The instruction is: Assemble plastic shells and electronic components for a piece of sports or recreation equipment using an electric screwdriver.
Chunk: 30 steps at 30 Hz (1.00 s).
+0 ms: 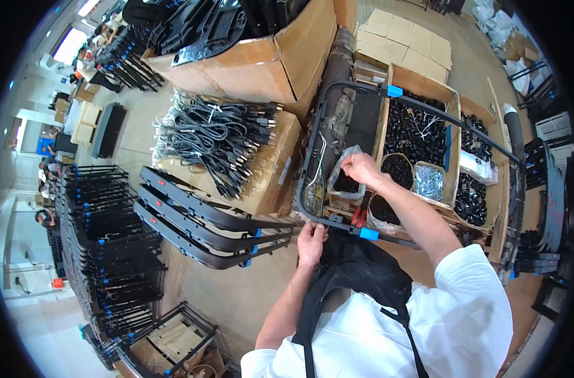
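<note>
A black tubular frame (309, 154) with rounded corners and blue sleeves lies across the workbench in front of me. My left hand (312, 243) is closed at its near left corner, thumb and fingers against the bar. Inside the frame, my right hand (364, 170) reaches over a clear plastic bag (345, 194) of small dark parts. Its fingers are bent together at the bag's mouth; whatever they pinch is hidden. Red-handled pliers (360, 215) rest beside the bag. Thin white wires (319, 157) lie near the frame's left side.
Right of the bag, wooden bins (449, 157) hold black fittings, and a tub contains silver screws (429, 181). Bundled black cables (217, 135) top a carton on the left. Curved black frames (195, 220) jut out beside my left arm. A large cardboard box (255, 72) stands beyond.
</note>
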{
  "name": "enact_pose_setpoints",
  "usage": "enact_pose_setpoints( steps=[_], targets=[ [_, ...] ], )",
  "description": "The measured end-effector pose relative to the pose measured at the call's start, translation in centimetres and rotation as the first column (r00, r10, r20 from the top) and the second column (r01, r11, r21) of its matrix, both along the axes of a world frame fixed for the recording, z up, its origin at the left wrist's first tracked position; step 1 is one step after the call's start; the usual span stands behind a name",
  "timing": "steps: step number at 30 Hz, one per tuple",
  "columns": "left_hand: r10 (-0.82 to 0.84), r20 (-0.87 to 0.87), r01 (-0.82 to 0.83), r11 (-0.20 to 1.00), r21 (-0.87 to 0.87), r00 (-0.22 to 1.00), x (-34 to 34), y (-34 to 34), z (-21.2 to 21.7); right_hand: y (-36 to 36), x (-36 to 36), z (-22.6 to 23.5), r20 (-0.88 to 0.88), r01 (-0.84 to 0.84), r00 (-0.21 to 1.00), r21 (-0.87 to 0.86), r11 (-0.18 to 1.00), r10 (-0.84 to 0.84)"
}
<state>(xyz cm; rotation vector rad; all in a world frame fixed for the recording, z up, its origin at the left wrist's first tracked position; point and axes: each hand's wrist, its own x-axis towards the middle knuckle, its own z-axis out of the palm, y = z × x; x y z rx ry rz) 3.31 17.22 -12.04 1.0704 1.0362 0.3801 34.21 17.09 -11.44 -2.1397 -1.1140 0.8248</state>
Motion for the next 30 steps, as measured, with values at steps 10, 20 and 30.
enact_pose_setpoints(
  steps=[10,20,30],
  targets=[
    [0.03,-0.002,-0.03,0.999,-0.02,1.0,-0.1,-0.3,0.5,0.0,-2.4,-3.6,0.459,-0.314,0.761,-0.359,0.879,0.459],
    [0.049,0.001,-0.049,0.997,-0.059,0.999,-0.1,-0.4,0.1,0.5,-1.8,-6.8,0.454,-0.437,0.558,-0.552,0.711,0.695],
    [0.023,0.025,-0.021,0.997,-0.079,0.999,-0.6,0.1,-0.4,0.9,-0.1,-1.7,-0.256,-0.122,0.966,-0.323,0.939,0.038]
  ],
)
